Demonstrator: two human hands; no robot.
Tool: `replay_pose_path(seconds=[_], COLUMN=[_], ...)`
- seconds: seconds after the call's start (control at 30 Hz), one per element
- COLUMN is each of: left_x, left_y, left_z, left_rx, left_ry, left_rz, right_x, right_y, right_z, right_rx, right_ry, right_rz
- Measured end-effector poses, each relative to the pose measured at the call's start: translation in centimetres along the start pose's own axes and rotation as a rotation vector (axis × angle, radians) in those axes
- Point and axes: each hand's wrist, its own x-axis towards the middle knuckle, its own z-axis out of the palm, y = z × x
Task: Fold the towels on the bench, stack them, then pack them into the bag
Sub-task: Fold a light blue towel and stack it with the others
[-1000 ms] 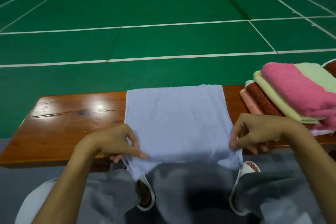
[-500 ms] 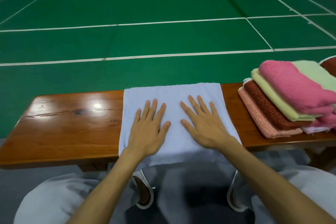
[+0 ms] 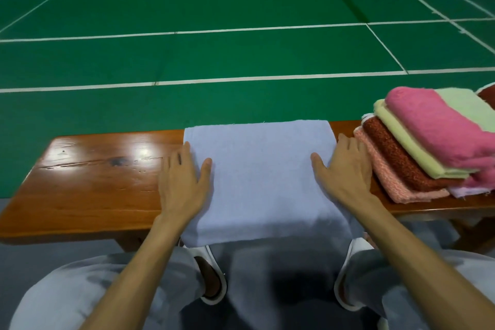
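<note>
Towel [image 3: 263, 177] between hands | left hand [image 3: 183, 182], right hand [image 3: 345, 171] flat, pressing its edges

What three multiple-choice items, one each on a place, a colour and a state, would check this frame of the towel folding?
1. Where does the towel pile lie, seen from the light blue towel?
A. On the floor
B. On the bench, to its right
C. On the bench, to its left

2. What colour is the pile's top towel?
A. Black
B. Orange
C. Pink

3. How do the left hand and right hand lie?
A. Flat, fingers straight, at the blue towel's two sides
B. Pinching its near corners
C. Raised clear of the bench

Answers:
1 B: the pile sits at the bench's right end.
2 C: a pink towel lies uppermost.
3 A: both palms are down with fingers extended.
</note>
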Motion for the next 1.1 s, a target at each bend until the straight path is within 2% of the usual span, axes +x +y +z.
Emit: replay_pose_path(seconds=[0.07, 0.13, 0.37, 0.43, 0.5, 0.57, 0.7, 0.77, 0.83, 0.97, 1.03, 1.1], left_x=[0.3, 0.6, 1.3, 1.8, 2.2, 2.4, 2.6, 2.6, 2.5, 2.4, 2.4, 2.2], left_y=[0.5, 0.5, 0.8, 0.5, 0.1, 0.1, -0.2, -0.6, -0.8, -1.5, -1.8, -1.8], left_z=[-0.7, -0.9, -1.4, -2.1, -3.1, -4.1, -5.2, -5.8, -6.6, -7.9, -8.3, -8.8], left_rx=[0.020, 0.045, -0.197, -0.405, -0.672, -0.865, -1.072, -1.137, -1.096, -0.743, -0.598, -0.443], left_ry=[0.086, 0.027, -0.090, -0.135, -0.186, -0.246, -0.230, -0.254, -0.304, -0.292, -0.312, -0.303], left_rz=[-0.126, -0.221, -0.156, -0.210, -0.307, -0.372, -0.357, -0.304, -0.183, 0.003, 0.078, 0.161], right_x=[0.4, 0.8, 1.9, 2.5, 2.7, 2.6, 2.4, 2.6, 2.7, 2.9, 3.1, 3.5], right_y=[-0.4, -0.7, -0.8, -0.2, 0.1, 0.4, 0.9, 1.4, 1.7, 2.2, 2.4, 2.5], right_z=[-0.2, -0.1, -0.8, -1.6, -2.6, -3.3, -4.1, -4.8, -5.7, -7.5, -8.3, -8.9], right_rx=[0.031, 0.036, 0.140, 0.351, 0.772, 1.083, 1.235, 1.262, 1.230, 1.028, 0.839, 0.595], right_ry=[-0.028, -0.077, -0.232, -0.288, -0.402, -0.472, -0.464, -0.470, -0.509, -0.577, -0.568, -0.548], right_rz=[0.137, 0.171, 0.114, 0.091, 0.152, 0.202, 0.136, 0.109, 0.030, -0.071, -0.127, -0.265])
